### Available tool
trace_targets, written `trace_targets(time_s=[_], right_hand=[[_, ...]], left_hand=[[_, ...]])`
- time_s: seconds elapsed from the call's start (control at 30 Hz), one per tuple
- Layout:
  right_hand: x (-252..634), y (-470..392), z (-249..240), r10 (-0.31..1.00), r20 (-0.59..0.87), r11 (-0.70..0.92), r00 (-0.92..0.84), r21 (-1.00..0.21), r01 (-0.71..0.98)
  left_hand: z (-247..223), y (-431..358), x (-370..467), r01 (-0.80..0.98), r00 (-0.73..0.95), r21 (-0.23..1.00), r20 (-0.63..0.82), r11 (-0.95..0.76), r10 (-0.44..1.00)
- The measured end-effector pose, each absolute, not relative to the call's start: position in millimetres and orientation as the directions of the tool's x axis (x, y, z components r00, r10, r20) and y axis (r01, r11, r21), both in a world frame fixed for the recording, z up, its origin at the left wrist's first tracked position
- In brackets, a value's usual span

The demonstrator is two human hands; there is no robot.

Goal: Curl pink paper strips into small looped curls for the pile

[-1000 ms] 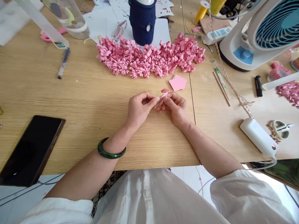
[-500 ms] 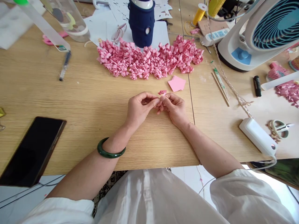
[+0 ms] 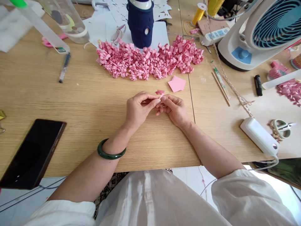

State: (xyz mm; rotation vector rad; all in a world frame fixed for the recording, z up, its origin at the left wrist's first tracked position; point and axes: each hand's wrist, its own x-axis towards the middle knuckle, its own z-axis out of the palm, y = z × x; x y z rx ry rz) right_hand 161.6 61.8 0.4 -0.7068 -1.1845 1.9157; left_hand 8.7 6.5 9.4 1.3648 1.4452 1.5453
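Note:
Both hands meet over the table in front of me, fingertips almost touching. Between them is a small pink paper strip (image 3: 161, 95), pinched by thumb and finger on each side. My left hand (image 3: 138, 108), with a dark green bangle above its wrist, holds the strip's left part. My right hand (image 3: 175, 108) grips it from the right, its lower fingers curled. Just beyond the fingertips shows a darker pink piece (image 3: 159, 92); whether it is joined to the strip I cannot tell. A few pink paper pieces (image 3: 176, 84) lie stacked behind my right hand.
A long heap of curled pink paper flowers (image 3: 145, 62) lies across the back, before a dark blue cup (image 3: 140, 25). At right stand a fan (image 3: 244, 40), a white power bank (image 3: 258, 135) and scissors (image 3: 282, 128). A phone (image 3: 34, 152) lies at left.
The fingers have shifted slightly on the pink strip, and more of it shows between them. The whole view has moved a little; the other things lie as before.

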Motion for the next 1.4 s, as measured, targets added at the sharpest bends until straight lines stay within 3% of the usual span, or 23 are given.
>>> trace_targets(time_s=[0.1,0.2,0.67,0.93,1.4], right_hand=[[159.9,58.8,0.1,0.844,-0.049,-0.256,-0.535,-0.912,-0.319],[158.2,56.5,-0.1,0.867,-0.058,-0.237,-0.494,-0.921,-0.308],[156.0,55.8,-2.4,0.919,-0.012,-0.136,-0.394,-0.948,-0.288],[156.7,56.2,-1.7,0.941,-0.036,-0.136,-0.336,-0.951,-0.279],[155.5,55.1,-1.4,0.94,-0.025,-0.134,-0.341,-0.944,-0.302]], left_hand=[[12.2,4.4,8.4,0.363,-0.322,0.898,0.37,-0.247,0.872],[13.1,3.0,8.9,0.408,-0.357,0.889,0.365,-0.208,0.86],[12.0,4.2,9.9,0.308,-0.277,0.939,0.24,-0.151,0.93],[6.5,3.7,12.5,0.024,-0.251,0.998,0.07,-0.066,0.966],[7.7,5.1,14.3,0.052,-0.248,0.991,0.133,-0.124,0.96]])
